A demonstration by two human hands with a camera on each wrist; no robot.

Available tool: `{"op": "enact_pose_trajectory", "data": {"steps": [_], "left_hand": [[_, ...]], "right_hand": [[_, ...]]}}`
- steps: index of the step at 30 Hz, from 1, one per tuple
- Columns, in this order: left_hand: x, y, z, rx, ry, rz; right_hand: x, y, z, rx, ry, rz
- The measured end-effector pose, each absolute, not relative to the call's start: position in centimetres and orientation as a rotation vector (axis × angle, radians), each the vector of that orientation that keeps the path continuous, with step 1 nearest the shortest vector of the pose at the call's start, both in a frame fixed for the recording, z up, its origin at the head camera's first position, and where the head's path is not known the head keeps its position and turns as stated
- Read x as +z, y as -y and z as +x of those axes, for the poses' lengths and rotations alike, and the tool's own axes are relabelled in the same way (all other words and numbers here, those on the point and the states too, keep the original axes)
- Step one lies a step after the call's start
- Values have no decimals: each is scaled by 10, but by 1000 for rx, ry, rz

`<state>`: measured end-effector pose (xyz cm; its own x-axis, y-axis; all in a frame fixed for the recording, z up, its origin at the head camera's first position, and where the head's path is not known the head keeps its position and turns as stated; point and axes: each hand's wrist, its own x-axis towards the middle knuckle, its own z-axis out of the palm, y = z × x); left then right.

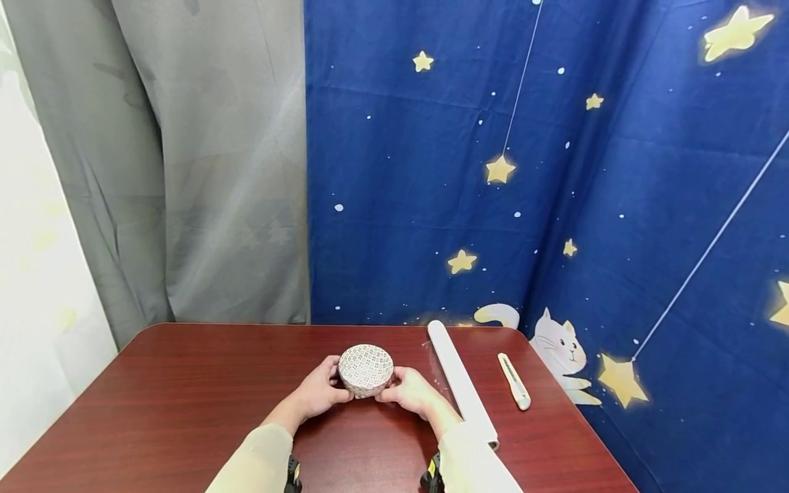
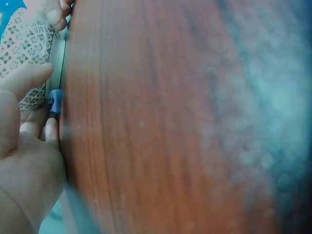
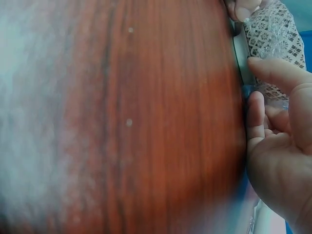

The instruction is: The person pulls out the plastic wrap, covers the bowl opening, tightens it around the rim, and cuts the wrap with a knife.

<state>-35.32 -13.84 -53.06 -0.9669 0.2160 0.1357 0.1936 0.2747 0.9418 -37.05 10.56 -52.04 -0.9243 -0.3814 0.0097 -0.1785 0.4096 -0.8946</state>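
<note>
A small round bowl (image 1: 366, 370) with a fine dark pattern on white stands near the middle of the table. My left hand (image 1: 319, 389) grips its left side, with the thumb toward the near edge and fingers around the far side. My right hand (image 1: 413, 392) holds the opposite side in a similar way. Crinkled clear film (image 3: 276, 36) shines over the patterned bowl wall in the right wrist view. In the left wrist view, the bowl (image 2: 29, 41) appears between both hands, partly hidden by the left thumb.
A long white roll (image 1: 462, 380), with some clear film beside it, lies slanted right of the bowl. Farther right lies a white utility knife (image 1: 514, 382). The reddish-brown table (image 1: 203, 383) meets grey and blue star-patterned curtains (image 1: 394, 205) at the back.
</note>
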Motion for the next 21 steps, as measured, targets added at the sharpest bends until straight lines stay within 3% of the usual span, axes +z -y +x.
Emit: {"op": "enact_pose_trajectory", "data": {"steps": [21], "left_hand": [[-535,140,-352,1803,-2544,351]], "right_hand": [[-525,-105,-368,-1542,-2475,-501]]}}
